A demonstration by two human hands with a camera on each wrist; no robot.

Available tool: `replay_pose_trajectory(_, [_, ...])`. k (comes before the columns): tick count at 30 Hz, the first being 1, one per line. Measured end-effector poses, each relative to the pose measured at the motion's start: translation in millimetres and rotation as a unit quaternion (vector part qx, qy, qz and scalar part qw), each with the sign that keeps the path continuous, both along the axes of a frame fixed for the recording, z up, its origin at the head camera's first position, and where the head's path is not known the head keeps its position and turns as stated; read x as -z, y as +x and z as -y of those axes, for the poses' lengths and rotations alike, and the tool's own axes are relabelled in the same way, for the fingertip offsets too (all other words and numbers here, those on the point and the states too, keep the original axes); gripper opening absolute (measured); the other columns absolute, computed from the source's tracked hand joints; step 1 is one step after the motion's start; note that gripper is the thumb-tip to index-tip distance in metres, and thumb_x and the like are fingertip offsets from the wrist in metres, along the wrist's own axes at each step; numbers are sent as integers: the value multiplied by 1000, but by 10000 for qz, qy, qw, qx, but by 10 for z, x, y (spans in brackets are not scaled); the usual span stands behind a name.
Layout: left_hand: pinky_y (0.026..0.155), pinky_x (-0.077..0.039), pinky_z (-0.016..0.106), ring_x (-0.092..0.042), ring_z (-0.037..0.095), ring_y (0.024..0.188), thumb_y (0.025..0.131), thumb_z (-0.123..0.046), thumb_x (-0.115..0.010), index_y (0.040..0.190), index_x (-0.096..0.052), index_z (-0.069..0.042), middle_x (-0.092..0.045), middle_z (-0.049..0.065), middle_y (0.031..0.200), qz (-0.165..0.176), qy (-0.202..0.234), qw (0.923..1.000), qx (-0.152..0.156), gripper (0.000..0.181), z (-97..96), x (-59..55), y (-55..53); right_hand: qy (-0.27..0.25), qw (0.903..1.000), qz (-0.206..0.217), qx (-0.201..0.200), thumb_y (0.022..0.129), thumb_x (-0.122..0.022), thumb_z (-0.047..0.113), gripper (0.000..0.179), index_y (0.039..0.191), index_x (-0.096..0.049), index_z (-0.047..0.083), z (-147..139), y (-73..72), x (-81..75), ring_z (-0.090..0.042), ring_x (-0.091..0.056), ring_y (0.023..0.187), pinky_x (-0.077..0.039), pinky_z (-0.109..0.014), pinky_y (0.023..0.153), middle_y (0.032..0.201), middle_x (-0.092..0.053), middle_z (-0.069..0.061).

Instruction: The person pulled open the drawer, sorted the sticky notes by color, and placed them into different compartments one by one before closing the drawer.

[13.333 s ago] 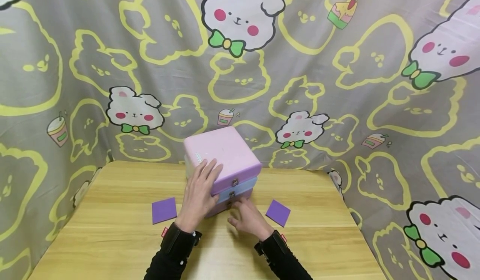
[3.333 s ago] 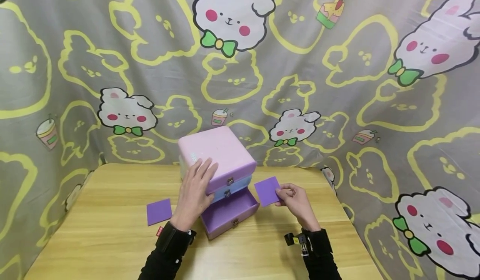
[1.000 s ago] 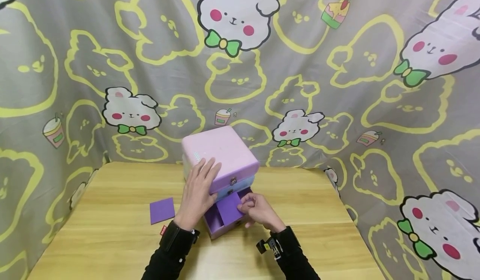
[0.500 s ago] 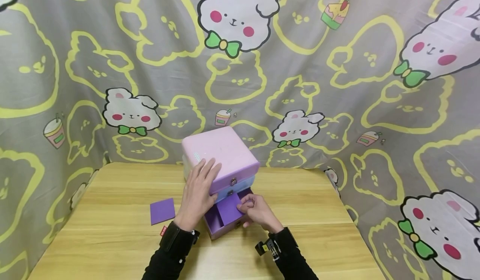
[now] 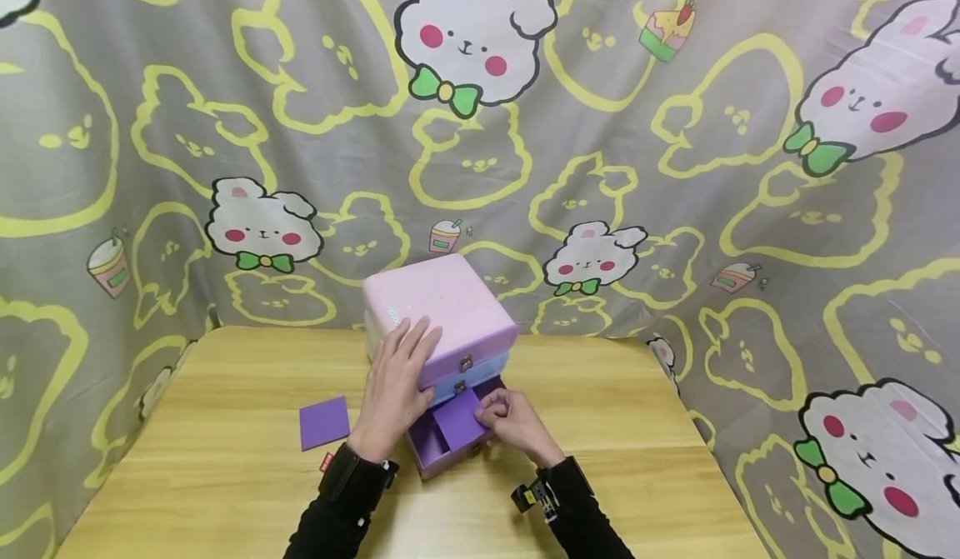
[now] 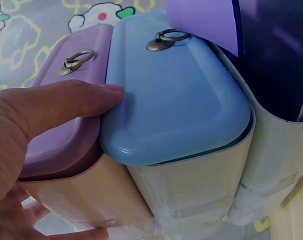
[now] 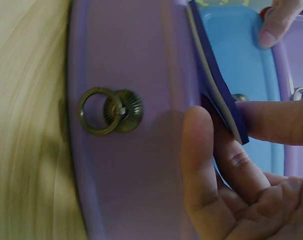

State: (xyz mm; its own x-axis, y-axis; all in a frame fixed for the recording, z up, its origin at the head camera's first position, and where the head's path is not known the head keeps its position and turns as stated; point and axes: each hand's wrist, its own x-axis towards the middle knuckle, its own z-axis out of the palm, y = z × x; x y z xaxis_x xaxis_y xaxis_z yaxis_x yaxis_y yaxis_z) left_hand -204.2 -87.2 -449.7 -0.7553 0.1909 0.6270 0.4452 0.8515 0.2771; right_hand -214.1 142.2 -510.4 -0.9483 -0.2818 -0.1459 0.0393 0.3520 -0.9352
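A small chest of drawers [image 5: 442, 301] with a pink top stands mid-table, its bottom purple drawer [image 5: 429, 459] pulled out. My left hand [image 5: 393, 392] rests on its left side and top edge, fingers straight. In the left wrist view the left thumb [image 6: 99, 97] presses the edge of the blue middle drawer [image 6: 176, 100]. My right hand [image 5: 517, 426] pinches a thin square purple card [image 5: 459, 419] between thumb and fingers, tilted over the open drawer. The right wrist view shows this card [image 7: 219, 80] edge-on, with a pale layer along its edge.
A second purple square card [image 5: 324, 422] lies on the wooden table [image 5: 225, 476], left of the left hand. Ring pulls hang on the drawer fronts, such as the brass ring pull [image 7: 111, 111]. A patterned curtain [image 5: 480, 159] closes off the back and sides.
Since the oldest frame, the bottom drawer has been pulled out. The right-hand card has left the table and come leftward over the drawer. Over the last second, almost nothing has moved.
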Motion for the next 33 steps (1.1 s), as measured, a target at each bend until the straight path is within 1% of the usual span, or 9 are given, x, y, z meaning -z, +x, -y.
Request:
replay_pose_trajectory(3, [112, -44, 56, -45, 39, 141, 53, -11, -99, 142, -57, -11, -54, 13, 151, -27, -21, 10000, -4, 99, 1, -3, -6, 73, 10000, -48, -12, 93, -71, 10, 20, 102, -62, -5, -2, -16, 12, -13, -62, 58, -62, -49, 61, 77, -70, -12])
replay_pose_trajectory(8, [113, -44, 56, -45, 39, 142, 53, -11, -99, 143, -56, -11, -53, 13, 152, -4, -46, 10000, -44, 100, -8, 0, -15, 44, 9999, 115, -37, 94, -70, 12, 21, 102, -60, -4, -11, -21, 11, -10, -60, 50, -61, -51, 57, 78, -72, -15])
replay_pose_trajectory(11, [113, -44, 56, -45, 39, 141, 52, -10, -99, 143, -56, -11, -53, 13, 152, -62, -34, 10000, -40, 100, 1, -7, -29, 50, 9998, 177, -22, 94, -70, 12, 21, 103, -59, -5, -2, -35, 15, -10, -60, 49, -61, -46, 53, 71, -67, -9])
replay_pose_trajectory(14, [113, -44, 56, -46, 39, 141, 52, -10, -99, 143, -56, -11, -54, 13, 152, -80, -33, 10000, -29, 100, 7, -7, -33, 80, 9998, 196, 20, 94, -70, 12, 22, 103, -59, -5, 4, -42, 25, -10, -60, 49, -60, -40, 51, 69, -63, -5])
replay_pose_trajectory(20, [114, -43, 58, -45, 39, 142, 52, -11, -99, 142, -57, -11, -54, 13, 152, -29, -25, 10000, -16, 100, 0, 12, -17, 164, 9995, 259, -13, 94, -70, 9, 21, 104, -58, -5, -3, -36, 65, -11, -62, 50, -58, -31, 47, 81, -72, -18])
replay_pose_trajectory(23, [114, -43, 57, -45, 39, 142, 52, -10, -100, 143, -57, -11, -54, 13, 152, -43, 2, 10000, -15, 100, -2, 4, -19, 223, 9995, 235, -40, 94, -69, 7, 19, 104, -58, -5, -2, -51, 82, -11, -62, 50, -58, -32, 47, 83, -73, -19])
replay_pose_trajectory(28, [114, -43, 57, -45, 39, 142, 52, -10, -99, 143, -57, -11, -54, 13, 152, -70, -14, 10000, -47, 100, 1, -1, -33, 371, 9993, 8, -81, 93, -67, 3, 19, 106, -57, -7, 10, -76, 107, -11, -59, 47, -60, -44, 50, 81, -72, -23])
replay_pose_trajectory(30, [113, -44, 57, -45, 39, 142, 53, -11, -99, 142, -57, -11, -54, 13, 152, -85, -37, 9999, -50, 99, 2, 6, -29, 507, 9987, -54, -81, 92, -67, 1, 21, 107, -57, -9, 14, -76, 121, -10, -57, 46, -60, -43, 50, 79, -71, -21])
replay_pose_trajectory(33, [112, -44, 58, -46, 39, 141, 52, -11, -100, 142, -57, -11, -55, 14, 151, -107, -43, 9999, -31, 99, 2, 13, -22, 682, 9976, -122, -89, 90, -66, -4, 24, 111, -56, -10, 18, -67, 129, -10, -58, 49, -59, -36, 48, 79, -70, -18])
